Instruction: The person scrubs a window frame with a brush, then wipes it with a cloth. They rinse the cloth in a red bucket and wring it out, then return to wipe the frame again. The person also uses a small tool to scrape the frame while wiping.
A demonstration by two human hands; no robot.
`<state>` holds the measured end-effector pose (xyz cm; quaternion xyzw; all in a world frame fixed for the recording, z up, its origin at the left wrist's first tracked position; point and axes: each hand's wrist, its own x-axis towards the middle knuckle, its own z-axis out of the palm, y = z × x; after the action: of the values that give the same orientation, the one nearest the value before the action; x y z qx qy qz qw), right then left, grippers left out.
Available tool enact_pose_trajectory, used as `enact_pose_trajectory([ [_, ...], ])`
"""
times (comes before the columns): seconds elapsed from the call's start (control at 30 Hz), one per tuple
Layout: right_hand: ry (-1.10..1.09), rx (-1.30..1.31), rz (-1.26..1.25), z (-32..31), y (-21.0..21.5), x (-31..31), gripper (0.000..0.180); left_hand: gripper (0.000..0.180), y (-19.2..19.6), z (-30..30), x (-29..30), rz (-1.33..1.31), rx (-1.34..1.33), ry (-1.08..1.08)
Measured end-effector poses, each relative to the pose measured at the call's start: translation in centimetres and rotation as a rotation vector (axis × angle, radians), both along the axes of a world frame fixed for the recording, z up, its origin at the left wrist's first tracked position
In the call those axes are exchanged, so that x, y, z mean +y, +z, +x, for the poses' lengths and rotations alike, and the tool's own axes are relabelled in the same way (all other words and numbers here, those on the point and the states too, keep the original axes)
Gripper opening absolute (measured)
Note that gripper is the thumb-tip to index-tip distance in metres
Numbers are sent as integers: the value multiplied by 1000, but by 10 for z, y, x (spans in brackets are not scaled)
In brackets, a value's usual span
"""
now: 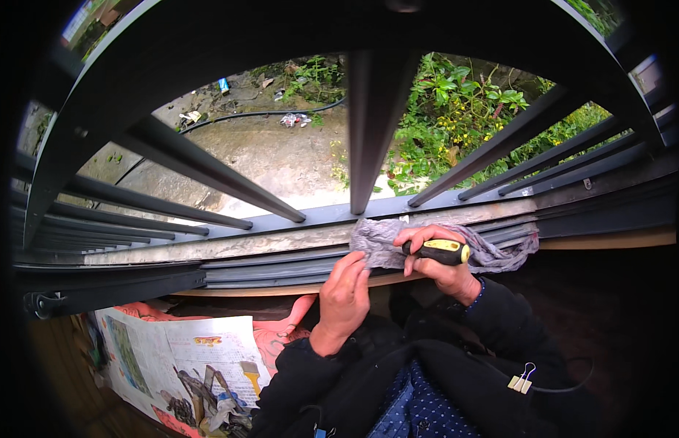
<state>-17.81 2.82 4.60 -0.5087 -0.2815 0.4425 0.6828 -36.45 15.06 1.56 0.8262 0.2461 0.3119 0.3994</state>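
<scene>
My right hand [445,270] is wrapped round the black-and-yellow handle of a screwdriver [445,252]. The tool's shank is hidden by the crumpled grey cloth [376,241], which lies over the sliding window's track [281,270]. Part of that cloth trails to the right, beyond my right hand. With its fingers drawn together, my left hand [343,299] pinches the cloth's near left edge, close to the tool's covered end.
Dark metal bars [368,131] rise just beyond the track, with plants and concrete outside. A black sash [109,288] closes the track's left part. Below left, newspaper [215,343] carries a paintbrush [251,374] and several hand tools [208,398].
</scene>
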Motion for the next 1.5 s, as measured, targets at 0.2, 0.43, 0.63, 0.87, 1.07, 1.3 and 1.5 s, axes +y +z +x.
enact_pose_trajectory([
  [0.2,80,-31,-27,-13,7,24,23,16,-6,-42,27,118,66,124],
  [0.43,230,-155,5,-47,-13,60,21,21,-18,-72,51,177,156,295],
  [0.63,304,-590,192,-49,-22,63,24,36,-21,-62,24,258,200,150],
  [0.87,339,-569,130,-46,-17,65,21,73,-25,-61,-4,196,291,272],
  [1.07,372,-365,98,-40,-19,71,22,76,-55,-104,-47,-621,428,426],
  [1.3,318,-471,149,-43,-22,70,21,66,-126,-58,-47,-637,336,207],
  [1.5,301,-671,213,-56,-26,62,24,27,-120,-64,-56,-774,331,361],
])
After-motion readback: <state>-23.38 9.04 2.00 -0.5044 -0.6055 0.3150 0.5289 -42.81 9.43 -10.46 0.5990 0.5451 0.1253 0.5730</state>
